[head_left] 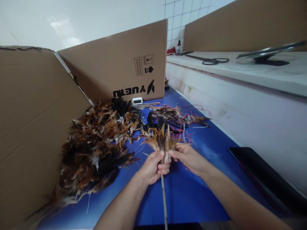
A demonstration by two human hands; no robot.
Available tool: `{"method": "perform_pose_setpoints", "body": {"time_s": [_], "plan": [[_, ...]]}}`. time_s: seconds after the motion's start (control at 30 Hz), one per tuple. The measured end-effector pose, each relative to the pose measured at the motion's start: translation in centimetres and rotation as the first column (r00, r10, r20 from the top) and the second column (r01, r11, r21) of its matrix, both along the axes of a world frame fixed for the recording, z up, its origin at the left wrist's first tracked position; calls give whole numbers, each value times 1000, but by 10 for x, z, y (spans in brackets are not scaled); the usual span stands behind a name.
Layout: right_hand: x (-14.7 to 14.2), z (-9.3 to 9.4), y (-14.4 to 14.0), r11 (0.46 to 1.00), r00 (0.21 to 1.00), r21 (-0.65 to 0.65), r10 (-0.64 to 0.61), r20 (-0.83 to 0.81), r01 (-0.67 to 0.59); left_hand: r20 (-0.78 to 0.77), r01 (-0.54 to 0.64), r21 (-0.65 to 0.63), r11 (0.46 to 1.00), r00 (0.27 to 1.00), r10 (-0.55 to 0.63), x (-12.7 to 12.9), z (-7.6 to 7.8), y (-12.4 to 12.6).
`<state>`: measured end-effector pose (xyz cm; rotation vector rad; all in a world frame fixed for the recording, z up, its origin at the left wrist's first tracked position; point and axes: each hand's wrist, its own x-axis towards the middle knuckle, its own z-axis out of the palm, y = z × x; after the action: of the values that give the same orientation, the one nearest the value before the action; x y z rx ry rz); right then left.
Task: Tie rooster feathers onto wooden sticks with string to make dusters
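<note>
My left hand (pixel 153 167) grips a thin stick (pixel 164 201) that runs down toward the bottom of the view. A small tuft of brown and tan feathers (pixel 161 139) fans up from the stick's upper end. My right hand (pixel 189 157) pinches the base of that tuft from the right, fingertips touching the left hand's. A large heap of brown, black and orange feathers (pixel 96 150) lies on the blue mat (pixel 192 191) to the left of both hands.
Cardboard walls stand at the left (pixel 33 127) and back (pixel 124 60). A small white timer (pixel 137 101) and red strings (pixel 192 111) lie beyond the hands. A black flat object (pixel 261 172) lies right. Scissors (pixel 211 60) and a metal lid rest on the raised white ledge.
</note>
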<state>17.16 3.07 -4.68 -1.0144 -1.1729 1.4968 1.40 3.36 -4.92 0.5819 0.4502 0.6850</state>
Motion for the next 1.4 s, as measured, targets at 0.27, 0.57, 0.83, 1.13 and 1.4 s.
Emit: {"method": "perform_pose_setpoints", "body": {"time_s": [0.27, 0.57, 0.83, 1.13, 1.4], "plan": [[1, 2, 6, 999, 992, 38, -22, 127, 17, -17, 14, 6, 1000, 1000, -14, 3, 2, -2], [-1, -1, 8, 997, 985, 48, -64, 162, 57, -19, 26, 39, 999, 999, -25, 3, -1, -2], [-3, 2, 8, 986, 954, 98, -154, 257, 132, -35, 41, 50, 998, 999, -39, 3, -2, -1], [-4, -1, 10, 967, 927, 209, -207, 314, 145, -78, 94, 57, 994, 993, -90, 0, 6, -2], [-2, -2, 5, 998, 986, 28, -64, 154, 61, -107, 106, 93, 990, 990, -96, -2, 10, -2]]}}
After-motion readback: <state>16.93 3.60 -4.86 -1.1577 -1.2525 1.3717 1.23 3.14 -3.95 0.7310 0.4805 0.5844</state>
